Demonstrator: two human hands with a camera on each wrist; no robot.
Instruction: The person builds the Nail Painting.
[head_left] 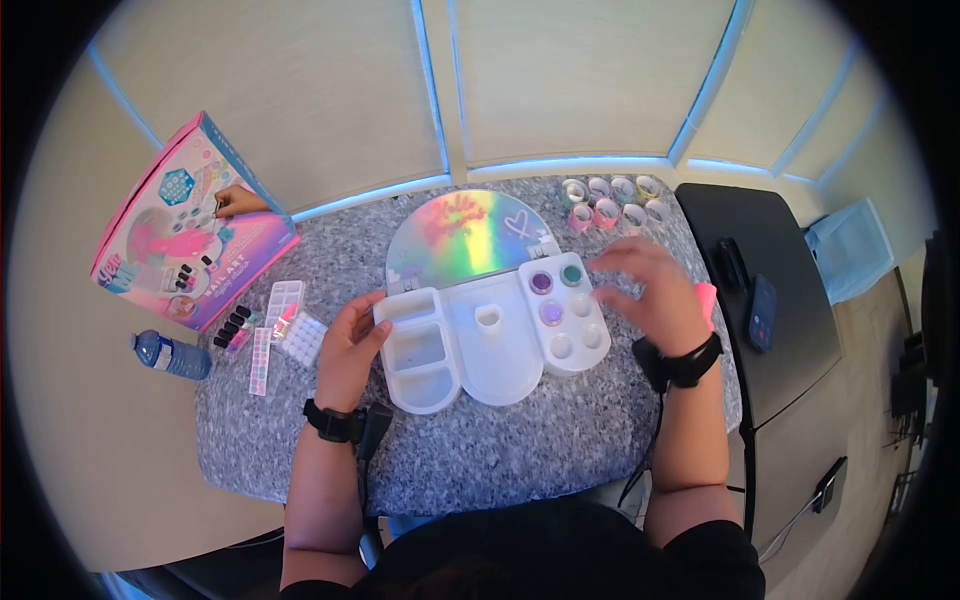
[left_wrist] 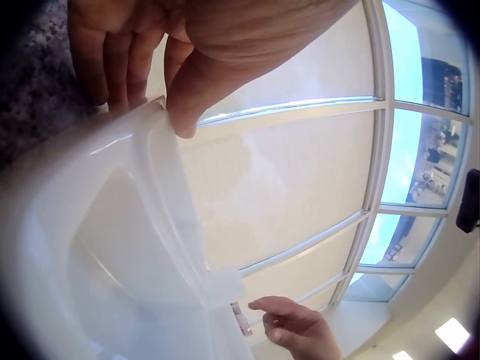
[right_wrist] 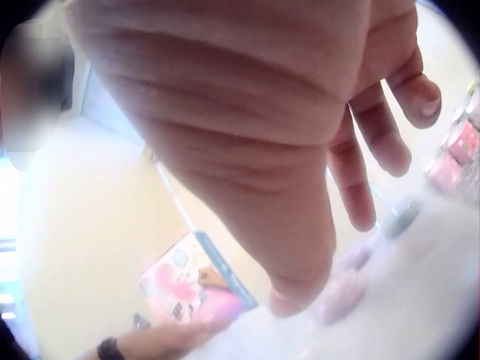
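A white plastic nail station (head_left: 500, 350) lies unfolded on the table, with a three-part tray (head_left: 418, 348) on its left and a panel of round wells (head_left: 592, 342) on its right. My left hand (head_left: 352, 345) grips the tray's outer edge, thumb over the rim and fingers outside, as the left wrist view shows. Dark purple (head_left: 541, 283), green (head_left: 571, 275) and lilac (head_left: 552, 313) glitter pots sit in wells; several others are bare. Over the panel's right side hovers my right hand (head_left: 655, 295), fingers spread and loosely bent, holding nothing.
Several glitter pots (head_left: 606, 213) stand at the back right. A shiny lid (head_left: 470, 235) rises behind the station. On the left are a nail art box (head_left: 190, 225), a water bottle (head_left: 170, 355), dark-capped polish bottles (head_left: 235, 328) and small packs (head_left: 302, 338). A phone (head_left: 762, 312) lies far right.
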